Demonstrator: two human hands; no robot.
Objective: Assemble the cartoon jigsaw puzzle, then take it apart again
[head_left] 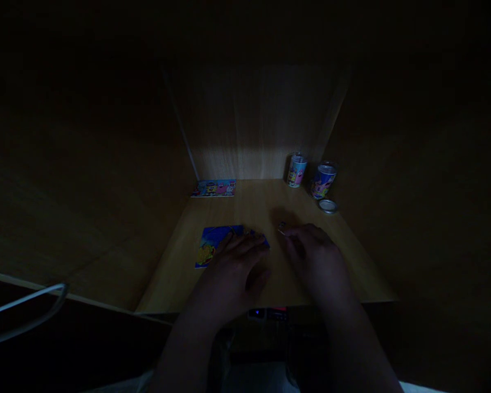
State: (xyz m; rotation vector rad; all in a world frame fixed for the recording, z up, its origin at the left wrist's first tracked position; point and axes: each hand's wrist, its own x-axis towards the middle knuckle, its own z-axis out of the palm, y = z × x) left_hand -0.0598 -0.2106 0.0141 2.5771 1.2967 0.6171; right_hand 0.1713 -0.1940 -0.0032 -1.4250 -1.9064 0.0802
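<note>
The scene is very dark. My left hand (239, 254) lies with its fingers stretched out over the right part of a blue cartoon puzzle (216, 233) on the wooden board. A yellow figure shows at the puzzle's lower left, and small dark blue parts show by my fingertips; the hand hides the rest. To the right, my right hand (313, 248) pinches a small dark piece with a pale edge (282, 229), which looks like a puzzle piece, between thumb and forefinger. It is held just above the board, apart from the puzzle.
A flat cartoon picture (215, 188) lies at the back left. Two cartoon-printed cans, one light blue (297, 172) and one dark blue (323, 181), stand at the back right. A round metal lid (328, 206) lies before them. Wooden walls enclose the board (253, 204); a white cable (28, 297) hangs left.
</note>
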